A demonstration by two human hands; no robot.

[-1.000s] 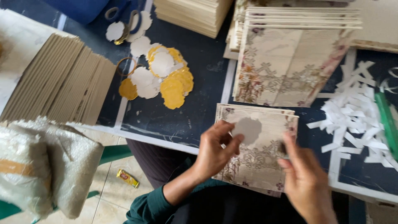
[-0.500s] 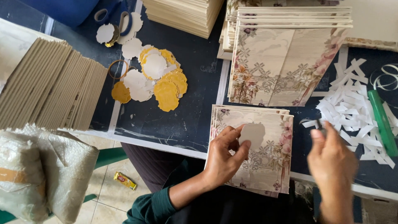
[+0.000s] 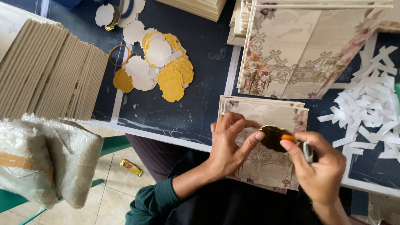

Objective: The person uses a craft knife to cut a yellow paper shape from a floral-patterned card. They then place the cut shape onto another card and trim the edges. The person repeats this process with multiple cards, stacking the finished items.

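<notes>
My left hand (image 3: 230,146) and my right hand (image 3: 321,173) meet over a stack of floral printed cards (image 3: 266,166) at the table's near edge. Between their fingertips they pinch a small dark gold scalloped label (image 3: 272,137), held just above the top card. An orange spot sits at my right thumb tip. A small metal tool (image 3: 308,151) is tucked in my right hand. A dark green sleeve covers my left forearm.
A larger fanned stack of floral cards (image 3: 300,50) lies behind. Gold and white scalloped labels (image 3: 162,62) are heaped at centre left, white paper strips (image 3: 366,112) at right. A brown card stack (image 3: 50,75) and a plastic-wrapped bundle (image 3: 46,158) sit on the left.
My right hand went out toward the paper strips and came back. My left hand lifted off the top card. Both hands now hold a gold label together.
</notes>
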